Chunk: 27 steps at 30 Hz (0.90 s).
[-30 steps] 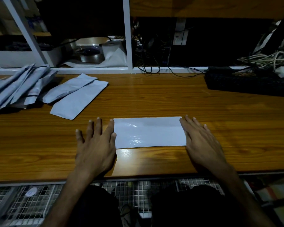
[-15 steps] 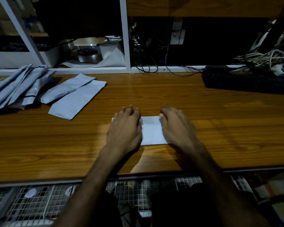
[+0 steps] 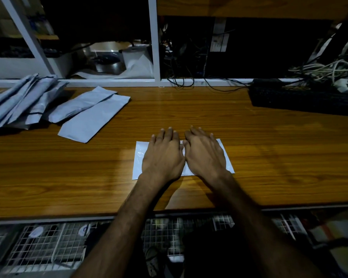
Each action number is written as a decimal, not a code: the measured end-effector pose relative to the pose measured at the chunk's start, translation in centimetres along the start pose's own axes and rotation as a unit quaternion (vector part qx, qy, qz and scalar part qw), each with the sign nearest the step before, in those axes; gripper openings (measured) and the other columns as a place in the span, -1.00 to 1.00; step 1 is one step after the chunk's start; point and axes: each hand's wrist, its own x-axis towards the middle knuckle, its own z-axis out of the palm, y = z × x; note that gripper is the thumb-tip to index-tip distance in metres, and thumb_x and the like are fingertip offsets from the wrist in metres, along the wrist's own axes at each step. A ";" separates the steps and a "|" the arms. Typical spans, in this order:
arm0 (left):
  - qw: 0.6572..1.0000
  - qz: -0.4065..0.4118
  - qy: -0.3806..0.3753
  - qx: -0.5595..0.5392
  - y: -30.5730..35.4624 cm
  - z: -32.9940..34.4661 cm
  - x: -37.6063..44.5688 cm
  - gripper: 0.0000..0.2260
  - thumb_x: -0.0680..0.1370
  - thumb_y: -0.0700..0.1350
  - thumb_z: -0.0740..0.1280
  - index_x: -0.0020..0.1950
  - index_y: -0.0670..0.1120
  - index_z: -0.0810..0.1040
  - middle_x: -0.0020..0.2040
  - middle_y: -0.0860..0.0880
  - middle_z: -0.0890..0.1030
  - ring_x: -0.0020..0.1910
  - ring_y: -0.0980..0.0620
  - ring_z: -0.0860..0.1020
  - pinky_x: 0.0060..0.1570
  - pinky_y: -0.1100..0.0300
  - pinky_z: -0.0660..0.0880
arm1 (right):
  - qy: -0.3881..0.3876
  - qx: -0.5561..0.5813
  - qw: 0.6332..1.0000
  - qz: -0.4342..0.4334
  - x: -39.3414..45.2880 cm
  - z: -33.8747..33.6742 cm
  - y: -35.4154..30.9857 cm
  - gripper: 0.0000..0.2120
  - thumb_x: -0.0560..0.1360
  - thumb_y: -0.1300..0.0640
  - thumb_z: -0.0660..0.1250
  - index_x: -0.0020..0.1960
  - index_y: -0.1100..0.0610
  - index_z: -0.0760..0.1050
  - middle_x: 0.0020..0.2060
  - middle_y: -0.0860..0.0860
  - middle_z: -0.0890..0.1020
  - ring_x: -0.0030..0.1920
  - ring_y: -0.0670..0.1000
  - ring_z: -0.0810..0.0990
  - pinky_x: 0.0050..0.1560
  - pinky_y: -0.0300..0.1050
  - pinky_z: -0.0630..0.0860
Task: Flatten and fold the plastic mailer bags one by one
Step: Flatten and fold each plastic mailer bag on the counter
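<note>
Currently pressed flat, side by side, on the white mailer bag [image 3: 138,163]: left hand [image 3: 162,157] and right hand [image 3: 205,156], fingers straight, thumbs nearly touching. Bag lying near the front edge of the wooden table [image 3: 269,157]. Folded bags [image 3: 92,117] stacked far left.

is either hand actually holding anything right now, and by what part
Nothing is gripped. The left hand and right hand lie flat, side by side, pressing on the middle of the mailer.
</note>
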 end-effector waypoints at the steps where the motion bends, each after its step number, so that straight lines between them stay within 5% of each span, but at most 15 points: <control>1: 1.000 -0.003 -0.002 0.007 -0.1 0.1 -0.1 -0.49 0.76 0.02 -0.05 0.67 -0.17 0.11 0.68 -0.17 0.12 0.67 -0.17 0.05 0.62 -0.13 0.03 | 0.002 -0.002 1.000 0.002 0.0 0.1 0.1 -0.56 0.73 0.02 0.07 0.57 0.09 0.35 0.60 0.08 0.31 0.62 0.11 0.21 0.59 0.15 0.14; 27: 0.997 -0.066 -0.002 0.034 -4.8 -0.7 -1.4 -0.49 0.75 0.02 -0.02 0.68 -0.12 0.07 0.69 -0.13 0.08 0.67 -0.20 -0.02 0.60 -0.28 -0.07 | 0.033 0.029 0.997 0.056 -0.8 -0.4 3.5 -0.59 0.74 0.00 0.10 0.56 0.03 0.37 0.61 0.11 0.27 0.64 0.13 0.15 0.60 0.24 -0.04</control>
